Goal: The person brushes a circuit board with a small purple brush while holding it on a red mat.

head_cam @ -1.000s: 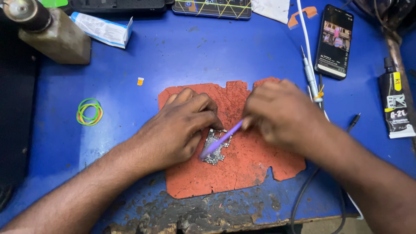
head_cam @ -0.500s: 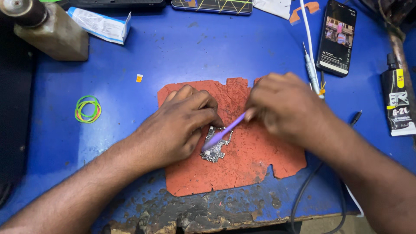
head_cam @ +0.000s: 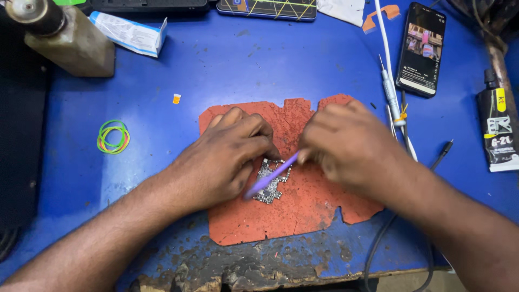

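Small circuit board (head_cam: 272,181) on the worn red mat (head_cam: 303,216), pinned at its 10 o'clock edge by left hand (head_cam: 227,157). Right hand (head_cam: 346,146) pinching purple stick (head_cam: 270,176), tip now swung lower toward 7 o'clock than a second ago, sweeping across the board.

Both my hands low, close together, palms down.
My left hand (head_cam: 224,157) curled, fingertips pressed down; my right hand (head_cam: 348,148) pinched shut, blurred, forearms angling in from below.
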